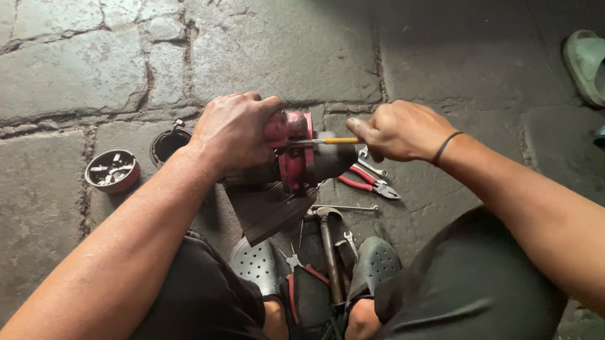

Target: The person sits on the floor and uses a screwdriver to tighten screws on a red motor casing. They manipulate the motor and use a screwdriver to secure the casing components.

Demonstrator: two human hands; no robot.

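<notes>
A red and grey motor-like machine part (300,162) rests on a dark block (266,208) on the stone floor. My left hand (233,131) grips its top from the left side. My right hand (401,130) holds a yellow-handled screwdriver (330,141), whose tip points left into the red housing. A dark band circles my right wrist.
Red-handled pliers (370,183) and small wrenches lie just right of the machine. A hammer (328,242) and more pliers (293,275) lie between my grey clogs. A round red tin of small parts (111,170) and a black ring (169,141) sit left. A green sandal (593,66) lies far right.
</notes>
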